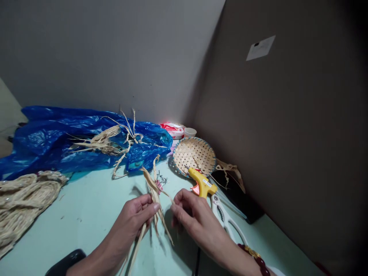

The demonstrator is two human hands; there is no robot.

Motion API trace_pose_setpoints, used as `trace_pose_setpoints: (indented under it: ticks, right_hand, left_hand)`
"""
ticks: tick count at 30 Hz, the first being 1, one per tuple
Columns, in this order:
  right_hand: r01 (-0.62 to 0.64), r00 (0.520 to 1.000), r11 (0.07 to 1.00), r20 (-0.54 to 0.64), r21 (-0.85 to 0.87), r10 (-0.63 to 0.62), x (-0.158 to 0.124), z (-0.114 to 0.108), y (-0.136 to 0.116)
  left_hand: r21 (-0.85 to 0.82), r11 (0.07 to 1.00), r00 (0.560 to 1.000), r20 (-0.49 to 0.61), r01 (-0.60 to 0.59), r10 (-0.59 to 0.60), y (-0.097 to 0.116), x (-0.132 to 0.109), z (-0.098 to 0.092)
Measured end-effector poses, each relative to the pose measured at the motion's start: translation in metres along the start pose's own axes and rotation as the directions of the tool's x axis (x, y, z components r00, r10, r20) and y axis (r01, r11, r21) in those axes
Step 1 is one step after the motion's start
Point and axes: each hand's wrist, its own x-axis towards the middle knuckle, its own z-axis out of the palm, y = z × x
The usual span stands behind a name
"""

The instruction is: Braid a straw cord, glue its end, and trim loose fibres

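My left hand [135,218] is closed around a bundle of dried straw strips [153,191], which stick up above the fingers and trail down below the palm. My right hand [191,214] pinches a thin strand of the same straw close to the left fingertips. Both hands hover over a pale green table [92,207]. A pink binder clip [159,184] lies just behind the straw. A yellow glue gun [202,184] rests right behind my right hand.
A blue plastic bag [57,138] with loose straw [106,142] on it lies at the back left. A coil of woven straw rope [23,199] sits at left. A round woven basket [194,155], white-handled scissors [227,220], a red-and-white packet [173,129] and a small cup [190,132] stand at right, by a brown wall.
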Motion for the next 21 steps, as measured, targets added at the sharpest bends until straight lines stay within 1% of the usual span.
trace_pose_setpoints:
  ticks: [2, 4, 6, 8, 10, 13, 15, 17, 18, 19, 20, 21]
  right_hand:
    - [0.023, 0.997, 0.998, -0.078, 0.061, -0.018, 0.001, -0.005, -0.001]
    - [0.063, 0.985, 0.994, -0.168, 0.088, -0.048, 0.002, -0.010, -0.002]
    - [0.097, 0.965, 0.988, -0.254, 0.123, -0.064, 0.004, -0.016, -0.004]
    - [0.125, 0.942, 0.969, -0.333, 0.212, -0.048, 0.005, -0.022, -0.006]
    - [0.175, 0.917, 0.921, -0.399, 0.349, -0.023, 0.006, -0.028, -0.008]
    - [0.306, 0.879, 0.782, -0.476, 0.543, -0.014, 0.006, -0.043, -0.017]
    - [0.403, 0.837, 0.690, -0.548, 0.602, -0.011, 0.005, -0.058, -0.027]
    - [0.497, 0.782, 0.604, -0.623, 0.623, 0.000, 0.003, -0.075, -0.042]
    - [0.531, 0.765, 0.573, -0.644, 0.625, -0.006, 0.002, -0.082, -0.049]
    - [0.545, 0.760, 0.567, -0.650, 0.618, -0.021, 0.000, -0.088, -0.056]
    - [0.540, 0.767, 0.585, -0.640, 0.605, -0.045, -0.001, -0.092, -0.062]
    - [0.519, 0.784, 0.625, -0.617, 0.584, -0.074, -0.002, -0.093, -0.067]
  left_hand:
    - [0.030, 1.000, 1.000, -0.002, 0.009, -0.009, 0.000, 0.001, -0.001]
    - [0.067, 0.998, 1.000, -0.014, 0.011, -0.010, 0.000, 0.001, -0.002]
    - [0.104, 0.995, 1.000, -0.021, 0.008, -0.006, 0.000, 0.001, -0.003]
    - [0.140, 0.990, 1.000, -0.021, 0.003, 0.000, 0.001, 0.001, -0.004]
    - [0.178, 0.984, 1.000, -0.022, -0.002, 0.007, 0.002, 0.001, -0.004]
    - [0.230, 0.973, 0.999, -0.029, -0.011, 0.018, 0.003, 0.002, -0.004]
    - [0.248, 0.969, 0.999, -0.024, -0.022, 0.029, 0.001, 0.003, -0.005]
    - [0.257, 0.966, 0.999, -0.012, -0.037, 0.041, -0.001, 0.005, -0.007]
    - [0.259, 0.965, 0.999, -0.003, -0.046, 0.049, -0.002, 0.006, -0.008]
    - [0.261, 0.964, 0.998, 0.006, -0.058, 0.058, -0.004, 0.007, -0.009]
    - [0.262, 0.962, 0.997, 0.016, -0.071, 0.070, -0.005, 0.009, -0.010]
    - [0.263, 0.961, 0.996, 0.025, -0.084, 0.080, -0.007, 0.010, -0.011]
